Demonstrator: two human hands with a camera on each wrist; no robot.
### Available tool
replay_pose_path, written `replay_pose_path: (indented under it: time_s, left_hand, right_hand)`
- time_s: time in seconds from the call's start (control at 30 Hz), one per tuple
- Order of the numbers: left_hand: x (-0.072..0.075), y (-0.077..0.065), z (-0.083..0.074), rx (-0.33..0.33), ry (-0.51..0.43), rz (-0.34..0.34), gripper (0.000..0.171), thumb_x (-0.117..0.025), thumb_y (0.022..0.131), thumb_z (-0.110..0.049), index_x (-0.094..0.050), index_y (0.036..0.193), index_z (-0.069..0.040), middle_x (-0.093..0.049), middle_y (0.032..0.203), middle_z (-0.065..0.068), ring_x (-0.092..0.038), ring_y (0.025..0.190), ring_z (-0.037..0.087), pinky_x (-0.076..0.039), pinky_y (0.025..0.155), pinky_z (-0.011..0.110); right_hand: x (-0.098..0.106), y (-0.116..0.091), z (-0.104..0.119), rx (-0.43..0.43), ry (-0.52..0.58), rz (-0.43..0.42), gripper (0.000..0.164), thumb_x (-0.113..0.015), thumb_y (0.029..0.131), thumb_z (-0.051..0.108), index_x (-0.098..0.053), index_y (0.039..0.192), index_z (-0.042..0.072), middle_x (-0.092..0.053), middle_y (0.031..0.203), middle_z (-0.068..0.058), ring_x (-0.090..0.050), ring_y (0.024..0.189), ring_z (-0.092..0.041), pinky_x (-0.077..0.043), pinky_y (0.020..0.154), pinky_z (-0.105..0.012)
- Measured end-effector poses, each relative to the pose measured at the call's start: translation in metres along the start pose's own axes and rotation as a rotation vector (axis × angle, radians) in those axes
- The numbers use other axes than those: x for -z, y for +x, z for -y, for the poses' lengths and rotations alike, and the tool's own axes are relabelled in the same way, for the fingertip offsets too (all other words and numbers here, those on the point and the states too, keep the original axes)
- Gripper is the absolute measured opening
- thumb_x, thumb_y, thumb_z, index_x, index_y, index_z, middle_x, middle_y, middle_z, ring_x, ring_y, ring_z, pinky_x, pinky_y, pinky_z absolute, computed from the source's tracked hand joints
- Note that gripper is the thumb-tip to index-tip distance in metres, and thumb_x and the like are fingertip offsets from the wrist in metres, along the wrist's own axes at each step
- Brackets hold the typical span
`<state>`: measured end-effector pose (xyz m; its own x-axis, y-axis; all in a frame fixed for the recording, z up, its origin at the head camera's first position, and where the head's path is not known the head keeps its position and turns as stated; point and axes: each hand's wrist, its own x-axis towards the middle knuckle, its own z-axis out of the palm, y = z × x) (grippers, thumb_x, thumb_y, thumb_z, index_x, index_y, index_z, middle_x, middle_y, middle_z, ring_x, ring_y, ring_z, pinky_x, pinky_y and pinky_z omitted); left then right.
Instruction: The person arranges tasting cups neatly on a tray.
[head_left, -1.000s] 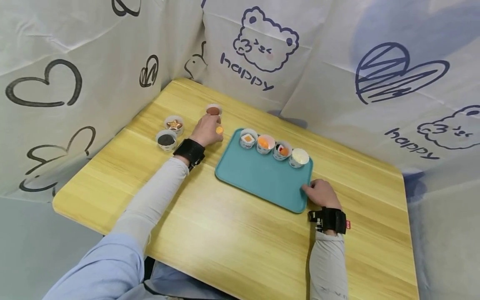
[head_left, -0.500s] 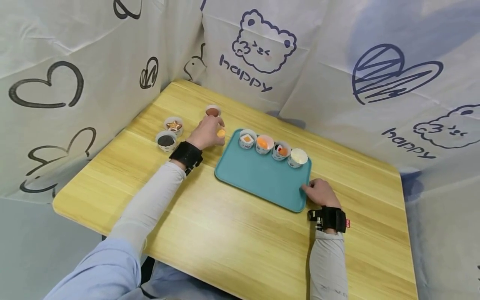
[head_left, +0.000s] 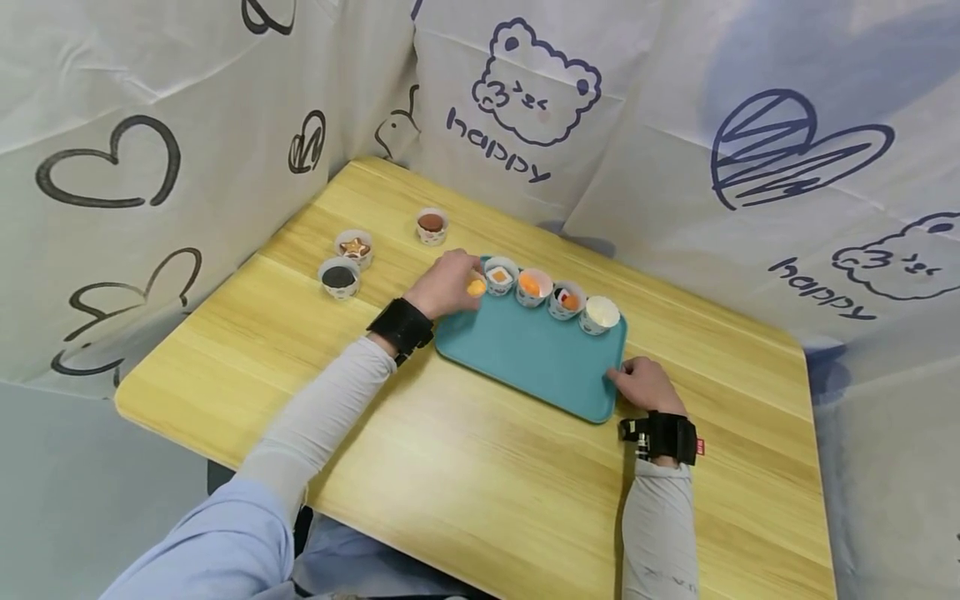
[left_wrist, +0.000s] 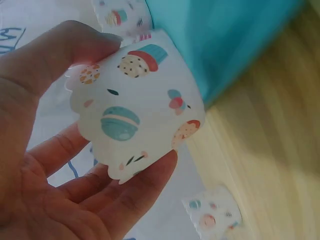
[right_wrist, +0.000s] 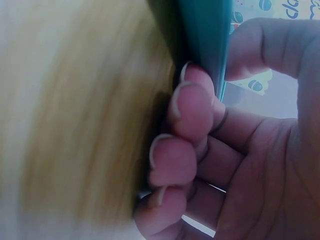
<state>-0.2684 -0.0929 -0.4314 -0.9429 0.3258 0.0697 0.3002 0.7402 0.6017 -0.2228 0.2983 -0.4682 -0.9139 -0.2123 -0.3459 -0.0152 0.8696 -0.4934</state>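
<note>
My left hand (head_left: 444, 285) pinches a paper baking cup (left_wrist: 150, 100) printed with cupcakes and macarons, thumb on one side and fingers on the other. Something yellow-orange shows at its mouth in the head view. It is over the left edge of a teal tray (head_left: 532, 354), beside a cup with a white and orange square filling (head_left: 501, 275). At the tray's right edge, my right hand (head_left: 649, 385) grips the rim; its thumb (right_wrist: 250, 47) lies on the upper side and the curled fingers (right_wrist: 192, 112) are at the underside, close to the tabletop.
Several filled cups stand in a row along the tray's back edge, ending with a pale cream one (head_left: 600, 316). Left of the tray are a brown-filled cup (head_left: 432, 226), a star-topped cup (head_left: 354, 247) and a black-filled cup (head_left: 340, 278). Fabric walls border the wooden table (head_left: 420, 433).
My left hand has carried the cup rightward from beside the brown-filled cup to the tray's left edge. That brown-filled cup now shows fully. The right hand keeps its grip on the tray.
</note>
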Motion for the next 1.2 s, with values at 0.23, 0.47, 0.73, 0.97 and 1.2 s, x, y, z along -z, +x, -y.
replay_pose_path:
  time_s: [0.23, 0.47, 0.73, 0.97, 1.2]
  left_hand:
    - [-0.013, 0.002, -0.014, -0.005, 0.008, 0.026, 0.046, -0.08, 0.077, -0.009, -0.068, 0.12, 0.004, -0.067, 0.121, 0.019, -0.059, 0.112, 0.032, -0.051, 0.097, 0.042]
    - [-0.024, 0.0, -0.019, -0.014, 0.033, 0.009, 0.04, -0.078, 0.08, -0.011, -0.071, 0.117, 0.002, -0.069, 0.119, 0.016, -0.062, 0.112, 0.031, -0.052, 0.095, 0.042]
    - [-0.035, 0.0, -0.019, 0.008, 0.052, 0.001, 0.044, -0.081, 0.078, -0.014, -0.071, 0.119, 0.0, -0.07, 0.121, 0.015, -0.063, 0.114, 0.031, -0.052, 0.097, 0.042]
    - [-0.04, 0.002, -0.021, 0.011, 0.054, -0.016, 0.044, -0.086, 0.076, -0.017, -0.072, 0.115, -0.003, -0.069, 0.116, 0.015, -0.062, 0.106, 0.028, -0.053, 0.086, 0.041]
    - [-0.036, -0.001, -0.023, -0.012, 0.064, -0.004, 0.051, -0.088, 0.077, -0.025, -0.07, 0.12, -0.003, -0.068, 0.119, 0.013, -0.063, 0.11, 0.03, -0.054, 0.088, 0.044]
  right_hand:
    - [0.0, 0.003, -0.001, 0.01, -0.003, -0.012, 0.044, -0.053, 0.099, 0.029, -0.042, 0.06, 0.013, -0.034, 0.053, 0.002, -0.035, 0.047, -0.016, -0.032, 0.052, -0.03]
    - [-0.002, 0.004, -0.001, 0.016, -0.001, -0.014, 0.044, -0.053, 0.099, 0.028, -0.042, 0.06, 0.013, -0.033, 0.053, 0.002, -0.034, 0.047, -0.016, -0.031, 0.053, -0.03]
    - [-0.001, 0.004, 0.001, 0.021, -0.001, -0.015, 0.043, -0.053, 0.099, 0.028, -0.042, 0.059, 0.014, -0.035, 0.052, 0.002, -0.035, 0.047, -0.016, -0.032, 0.053, -0.03]
    - [-0.001, 0.004, -0.002, 0.014, -0.006, -0.017, 0.043, -0.054, 0.099, 0.029, -0.044, 0.059, 0.014, -0.038, 0.052, 0.002, -0.037, 0.047, -0.016, -0.033, 0.053, -0.03]
    - [0.0, 0.002, -0.006, 0.004, -0.005, -0.024, 0.044, -0.054, 0.099, 0.029, -0.044, 0.06, 0.014, -0.039, 0.053, 0.002, -0.038, 0.047, -0.017, -0.033, 0.053, -0.03]
